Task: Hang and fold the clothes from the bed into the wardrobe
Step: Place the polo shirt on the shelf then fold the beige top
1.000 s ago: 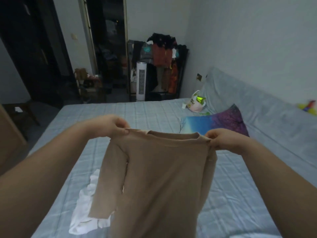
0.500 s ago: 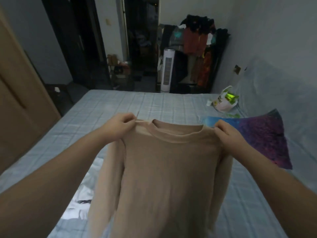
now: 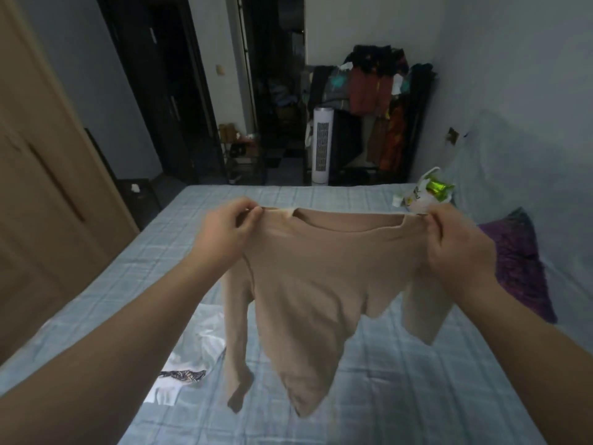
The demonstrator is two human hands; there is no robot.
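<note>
A beige long-sleeved top (image 3: 321,277) hangs in the air above the bed (image 3: 401,380), spread by its shoulders. My left hand (image 3: 224,232) pinches the left shoulder and my right hand (image 3: 455,248) grips the right shoulder. Both sleeves dangle down, the hem swings clear of the sheet. A white garment (image 3: 195,345) with a dark patterned patch lies crumpled on the bed below left. The brown wardrobe door (image 3: 41,187) stands at the left edge.
A purple pillow (image 3: 519,268) and a white bag with green packets (image 3: 426,194) lie at the bed's right side by the wall. Beyond the foot stand a white tower fan (image 3: 321,146), a rack of clothes (image 3: 382,107) and a dark doorway (image 3: 272,85).
My hands have pulled farther apart and lifted, stretching the top wide; its body and sleeves have swung up off the bed. The view has turned left, showing more of the wardrobe.
</note>
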